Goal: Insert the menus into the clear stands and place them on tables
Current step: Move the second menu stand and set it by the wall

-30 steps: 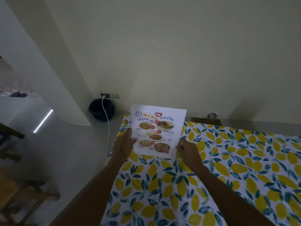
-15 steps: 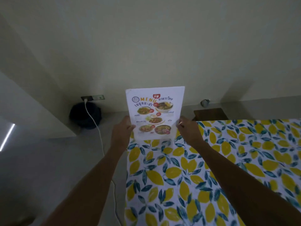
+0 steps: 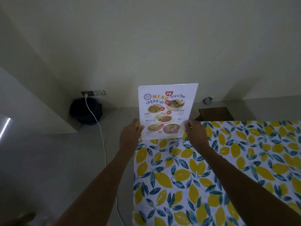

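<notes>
A white menu [image 3: 166, 110] printed with dish photos stands upright at the far left corner of a table [image 3: 228, 168] covered in a lemon-print cloth. It appears to sit in a clear stand, whose edges are hard to make out. My left hand [image 3: 130, 134] grips the menu's lower left edge and my right hand [image 3: 194, 132] grips its lower right edge. Both arms reach forward over the table's left part.
A black bin [image 3: 86, 110] stands on the floor by the wall, under a wall socket [image 3: 93, 92] with a white cable [image 3: 99, 131] running down across the floor. A wooden stool [image 3: 215, 114] sits beyond the table's far edge. A small grey object [image 3: 207, 100] lies by the wall.
The view has swung right and the menu has gone from tilted over the cloth to upright at the table's far left corner. Both hands keep hold of it.
</notes>
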Tool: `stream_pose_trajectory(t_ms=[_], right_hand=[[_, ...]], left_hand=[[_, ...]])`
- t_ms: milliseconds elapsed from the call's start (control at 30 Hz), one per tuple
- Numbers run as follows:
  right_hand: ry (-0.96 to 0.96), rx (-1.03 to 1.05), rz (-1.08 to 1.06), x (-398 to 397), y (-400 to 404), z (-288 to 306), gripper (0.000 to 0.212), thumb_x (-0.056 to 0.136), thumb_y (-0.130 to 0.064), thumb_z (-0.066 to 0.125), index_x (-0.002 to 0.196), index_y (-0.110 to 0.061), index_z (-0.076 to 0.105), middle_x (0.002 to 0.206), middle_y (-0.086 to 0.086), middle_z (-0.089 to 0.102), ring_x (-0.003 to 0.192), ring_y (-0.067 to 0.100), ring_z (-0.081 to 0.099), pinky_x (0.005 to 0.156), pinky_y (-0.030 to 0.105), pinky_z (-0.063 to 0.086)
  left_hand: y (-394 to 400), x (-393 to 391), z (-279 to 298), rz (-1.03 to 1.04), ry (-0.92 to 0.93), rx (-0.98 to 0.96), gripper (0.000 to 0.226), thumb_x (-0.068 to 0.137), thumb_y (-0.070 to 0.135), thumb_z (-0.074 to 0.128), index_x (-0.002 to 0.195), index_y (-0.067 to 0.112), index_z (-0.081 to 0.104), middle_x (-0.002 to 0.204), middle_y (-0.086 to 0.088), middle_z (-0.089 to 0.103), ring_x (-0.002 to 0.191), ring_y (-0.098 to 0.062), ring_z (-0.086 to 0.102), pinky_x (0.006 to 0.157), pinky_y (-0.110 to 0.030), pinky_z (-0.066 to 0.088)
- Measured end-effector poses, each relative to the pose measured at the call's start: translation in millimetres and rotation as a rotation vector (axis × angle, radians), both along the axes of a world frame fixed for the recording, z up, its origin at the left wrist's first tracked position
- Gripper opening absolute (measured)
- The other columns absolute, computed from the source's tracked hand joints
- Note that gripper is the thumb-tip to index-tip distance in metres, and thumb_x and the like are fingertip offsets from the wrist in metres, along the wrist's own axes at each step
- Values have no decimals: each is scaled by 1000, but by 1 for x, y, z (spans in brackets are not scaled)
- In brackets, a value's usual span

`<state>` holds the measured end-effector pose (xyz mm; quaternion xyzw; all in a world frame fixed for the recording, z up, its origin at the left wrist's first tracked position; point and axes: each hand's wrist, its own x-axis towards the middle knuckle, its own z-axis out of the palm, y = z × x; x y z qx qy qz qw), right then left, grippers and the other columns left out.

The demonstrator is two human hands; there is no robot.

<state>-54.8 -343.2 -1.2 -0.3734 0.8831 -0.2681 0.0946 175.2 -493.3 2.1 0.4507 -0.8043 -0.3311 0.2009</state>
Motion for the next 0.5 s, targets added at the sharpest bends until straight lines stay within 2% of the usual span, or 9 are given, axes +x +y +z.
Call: stream_pose_trajectory(t_ms=[133, 233, 367, 500], right_hand=[[-6, 11, 11, 0, 2, -2, 24, 96, -16, 50, 83, 1, 60, 80, 20, 64, 74, 34, 59, 61, 33, 36], [-29, 21, 7, -3, 4, -3, 26, 96, -17, 50, 79, 1, 60, 77, 20, 64, 72, 35, 60, 58, 35, 38], [-65, -7, 12, -4, 7, 2, 27, 95, -18, 50, 83, 1, 65, 80, 20, 68, 73, 36, 64, 66, 44, 52], [-73, -10, 63, -5, 15, 10, 27, 96, -19, 49, 90, -2, 68, 83, 19, 71, 78, 36, 66, 72, 46, 54]], left_hand=[[0, 1, -2, 0, -19, 16, 12, 93, 34, 56, 90, 22, 53, 77, -3, 69, 66, -21, 64, 60, -35, 51], [1, 1, 0, 16, -22, 26, 12, 92, 30, 58, 93, 18, 58, 84, -6, 72, 73, -24, 66, 63, -32, 49], [7, -1, 7, 48, 0, 68, 17, 91, 24, 61, 100, 9, 62, 96, -11, 74, 80, -24, 66, 67, -30, 49], [16, -3, 11, 41, -5, 124, 24, 89, 20, 62, 109, 7, 63, 106, -9, 72, 81, -16, 63, 65, -22, 44]])
